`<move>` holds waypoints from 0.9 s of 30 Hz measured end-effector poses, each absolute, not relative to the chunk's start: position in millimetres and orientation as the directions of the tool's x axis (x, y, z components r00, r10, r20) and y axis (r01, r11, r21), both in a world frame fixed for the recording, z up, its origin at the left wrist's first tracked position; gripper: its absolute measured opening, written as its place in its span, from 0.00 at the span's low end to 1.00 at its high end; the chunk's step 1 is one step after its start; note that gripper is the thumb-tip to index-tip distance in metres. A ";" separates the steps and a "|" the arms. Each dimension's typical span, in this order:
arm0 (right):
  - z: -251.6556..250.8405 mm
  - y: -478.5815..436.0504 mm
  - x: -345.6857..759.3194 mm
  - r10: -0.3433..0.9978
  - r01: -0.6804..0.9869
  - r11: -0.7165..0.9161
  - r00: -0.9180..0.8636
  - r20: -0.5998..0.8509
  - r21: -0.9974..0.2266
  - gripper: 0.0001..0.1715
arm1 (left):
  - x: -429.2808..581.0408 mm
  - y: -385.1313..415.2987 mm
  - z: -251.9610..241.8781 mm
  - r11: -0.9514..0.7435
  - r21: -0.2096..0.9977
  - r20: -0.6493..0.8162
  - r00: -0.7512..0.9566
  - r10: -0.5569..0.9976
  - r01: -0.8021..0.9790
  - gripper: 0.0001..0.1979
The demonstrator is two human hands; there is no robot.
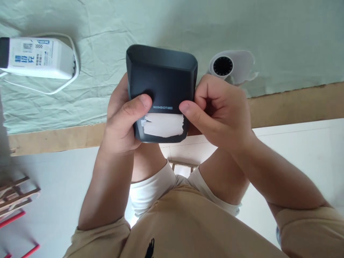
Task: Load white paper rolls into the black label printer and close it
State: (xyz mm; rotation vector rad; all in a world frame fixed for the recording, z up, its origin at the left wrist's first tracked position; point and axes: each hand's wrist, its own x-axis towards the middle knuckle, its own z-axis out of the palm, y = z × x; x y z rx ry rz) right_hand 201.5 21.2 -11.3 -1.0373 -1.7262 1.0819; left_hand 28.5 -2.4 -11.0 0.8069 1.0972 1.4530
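Note:
A black NIIMBOT device is held up over the table's front edge. White paper with ragged edges shows at its near end. My left hand wraps round the device's left side, the thumb lying on its top face. On the other side, my right hand grips the right edge, its thumb by the lettering and its fingers curled in. Behind my right hand, a white roll with a dark round core opening lies on the green cloth.
Green cloth covers the table, whose bare wooden edge runs across the front. A white printed box-shaped item with a white cable lies at the left. Wooden slats and red bars stand at the lower left.

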 end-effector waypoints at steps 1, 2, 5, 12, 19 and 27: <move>-10.2 21.5 200.9 0.923 0.206 0.289 -0.318 0.215 -0.935 0.28 | 28.7 -1.9 -11.1 0.019 0.937 -0.090 -0.187 0.978 -0.348 0.19; -9.2 21.7 200.4 0.923 0.203 0.283 -0.323 0.209 -0.937 0.28 | 29.1 -1.7 -11.2 0.014 0.938 -0.092 -0.208 0.974 -0.347 0.19; -7.3 22.0 199.6 0.927 0.198 0.247 -0.334 0.172 -0.949 0.29 | 30.7 -2.3 -11.0 0.000 0.938 -0.079 -0.214 0.974 -0.345 0.17; -10.9 21.3 198.9 0.923 0.142 0.273 -0.318 0.217 -0.951 0.28 | 29.0 -6.0 -10.7 -0.009 0.942 -0.065 -0.209 0.976 -0.336 0.15; -15.7 19.0 196.7 0.936 0.113 0.262 -0.270 0.224 -0.958 0.27 | 24.3 -7.2 -8.1 0.068 0.936 -0.124 -0.143 0.982 -0.344 0.15; -21.8 17.7 198.1 0.940 0.082 0.247 -0.263 0.218 -0.966 0.26 | 16.5 -7.2 -11.9 0.097 0.912 -0.117 -0.026 0.993 -0.400 0.17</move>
